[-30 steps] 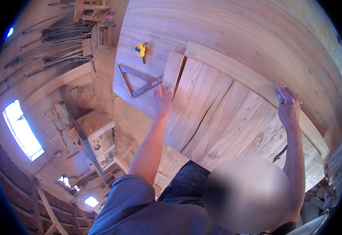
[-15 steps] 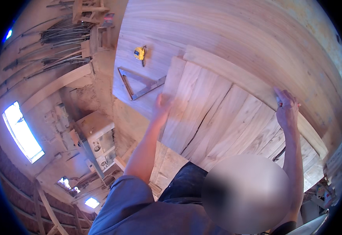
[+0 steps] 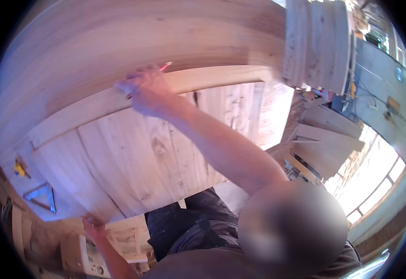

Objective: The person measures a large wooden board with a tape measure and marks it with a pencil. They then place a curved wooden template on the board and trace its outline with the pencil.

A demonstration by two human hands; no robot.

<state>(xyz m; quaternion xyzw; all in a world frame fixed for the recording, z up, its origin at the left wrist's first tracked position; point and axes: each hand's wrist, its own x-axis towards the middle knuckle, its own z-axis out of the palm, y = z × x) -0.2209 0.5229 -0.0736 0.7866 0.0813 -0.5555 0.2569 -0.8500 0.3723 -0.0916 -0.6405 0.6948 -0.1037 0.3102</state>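
A broad wooden panel [image 3: 133, 153] of several side-by-side boards lies on a larger wooden surface [image 3: 133, 35]. A pale wooden strip [image 3: 212, 78] runs along its far edge. My right hand [image 3: 154, 93] rests on that strip, closed round a thin red pencil [image 3: 165, 66] whose end sticks out past the fingers. At the panel's near left edge, my left hand [image 3: 92, 227] grips the wood; its fingertips are partly hidden. Beyond the left end of the panel lie a yellow tape measure [image 3: 20, 169] and a triangular metal square [image 3: 42, 197].
Upright boards [image 3: 316, 46] stand at the far right. Flat sheets and offcuts [image 3: 328, 139] are piled on the floor below them, near a bright window [image 3: 379, 176]. A white boxy machine [image 3: 89, 255] sits low at the near left.
My view has swung to the right, bringing the boards and right-hand window in. My right hand still holds the pencil on the strip; the left still holds the panel's edge.
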